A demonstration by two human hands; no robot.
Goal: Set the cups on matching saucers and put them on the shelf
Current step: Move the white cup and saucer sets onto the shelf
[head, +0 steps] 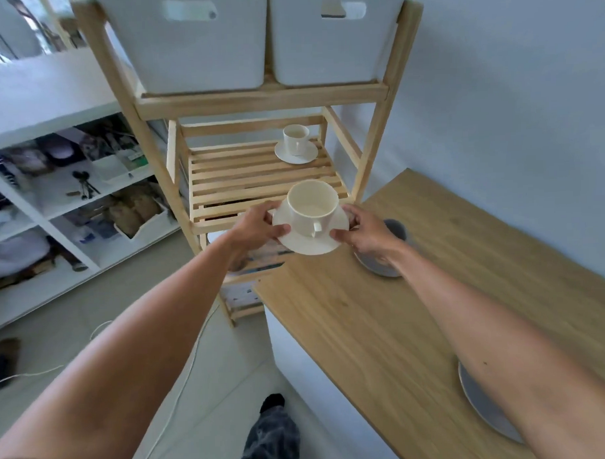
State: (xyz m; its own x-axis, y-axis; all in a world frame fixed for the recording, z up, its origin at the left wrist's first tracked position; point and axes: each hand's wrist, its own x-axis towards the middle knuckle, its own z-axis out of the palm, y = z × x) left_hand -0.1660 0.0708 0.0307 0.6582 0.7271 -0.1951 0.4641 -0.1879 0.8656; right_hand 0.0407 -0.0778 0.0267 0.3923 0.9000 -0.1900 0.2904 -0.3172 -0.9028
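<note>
A cream cup (pixel 312 205) stands on a cream saucer (pixel 308 243), held in the air just in front of the slatted wooden shelf (pixel 251 183). My left hand (pixel 256 227) grips the saucer's left rim and my right hand (pixel 366 234) grips its right rim. A smaller white cup (pixel 295 137) sits on its white saucer (pixel 296 154) at the back right of that shelf. On the wooden table, a grey cup (pixel 397 227) on a grey saucer (pixel 374 266) is partly hidden behind my right hand. Another grey saucer (pixel 482 408) lies under my right forearm.
Two white bins (pixel 198 44) (pixel 332 39) fill the shelf level above. The wooden table (pixel 366 330) stands to the right of the rack, against a pale wall. White storage shelves (pixel 70 203) with clutter run along the left. A white cord (pixel 183 377) trails on the floor.
</note>
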